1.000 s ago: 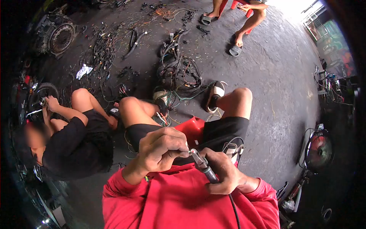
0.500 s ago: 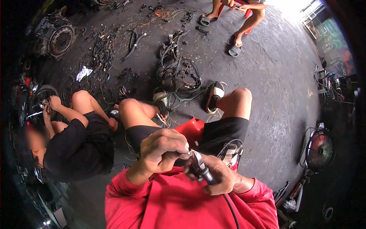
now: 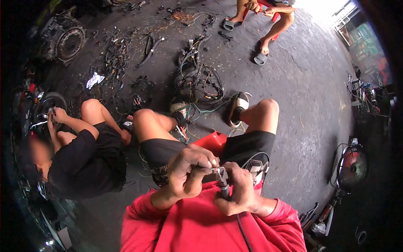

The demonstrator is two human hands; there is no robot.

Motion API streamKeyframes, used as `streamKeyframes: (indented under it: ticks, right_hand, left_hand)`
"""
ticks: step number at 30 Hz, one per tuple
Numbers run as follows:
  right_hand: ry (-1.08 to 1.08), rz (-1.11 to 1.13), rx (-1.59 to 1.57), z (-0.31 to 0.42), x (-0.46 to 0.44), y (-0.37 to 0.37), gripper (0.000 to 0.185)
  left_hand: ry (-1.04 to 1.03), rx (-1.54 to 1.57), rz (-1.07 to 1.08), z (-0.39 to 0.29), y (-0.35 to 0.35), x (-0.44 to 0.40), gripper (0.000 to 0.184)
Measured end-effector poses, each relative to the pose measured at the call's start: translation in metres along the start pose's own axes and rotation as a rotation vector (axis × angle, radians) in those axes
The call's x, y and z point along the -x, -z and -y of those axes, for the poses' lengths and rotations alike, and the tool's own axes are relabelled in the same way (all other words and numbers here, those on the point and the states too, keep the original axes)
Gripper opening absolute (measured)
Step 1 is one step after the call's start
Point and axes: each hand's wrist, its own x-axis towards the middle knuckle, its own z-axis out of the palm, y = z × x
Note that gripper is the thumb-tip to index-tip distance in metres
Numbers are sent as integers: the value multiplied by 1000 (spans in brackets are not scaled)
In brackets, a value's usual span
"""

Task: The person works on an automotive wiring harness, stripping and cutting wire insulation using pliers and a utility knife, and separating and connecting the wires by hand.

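Observation:
My left hand (image 3: pixel 189 171) pinches a small piece with a bit of green and white, most likely a wire end, between thumb and fingers. Close beside it, my right hand (image 3: pixel 238 189) is wrapped round a metal-tipped tool (image 3: pixel 223 179) with a dark grip. The tool's tip meets the small piece at my left fingertips. A black cable (image 3: pixel 242 233) runs down from below my right hand across the red shirt. The exact shape of the tool's jaws is too small to tell.
A co-worker in black (image 3: pixel 88 161) sits at the left by a wheel (image 3: pixel 52 105). Another person's legs (image 3: pixel 279 27) show at the top. A wire bundle (image 3: pixel 197 84) lies beyond my feet, a red seat (image 3: pixel 214 142) between my legs, a fan (image 3: pixel 351 166) at the right.
My left hand has moved right, and the tool in my right hand has turned more upright. The person at the top has brought both hands together. The view has shifted slightly.

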Motion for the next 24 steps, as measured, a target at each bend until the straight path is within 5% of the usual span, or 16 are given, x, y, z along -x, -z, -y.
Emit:
streamKeyframes:
  ticks: [3, 6, 12, 15, 18, 24]
  right_hand:
    - [185, -118, 336, -5, -6, 4, 54]
    - [275, -141, 446, -15, -11, 11, 47]
    - [424, -175, 711, -20, -26, 25, 39]
    - [450, -163, 754, -20, -30, 29, 36]
    - [508, -186, 818, -20, -34, 33, 38]
    - [605, -250, 929, -22, -40, 37, 35]
  left_hand:
    - [45, 35, 43, -2, 1, 2, 7]
    - [344, 474, 3, -12, -4, 2, 3]
    - [664, 565, 27, -20, 5, -11, 10]
    - [391, 213, 156, -15, 8, -11, 8]
    - [393, 132, 207, -18, 14, -16, 4]
    - [584, 487, 39, -14, 8, -12, 8]
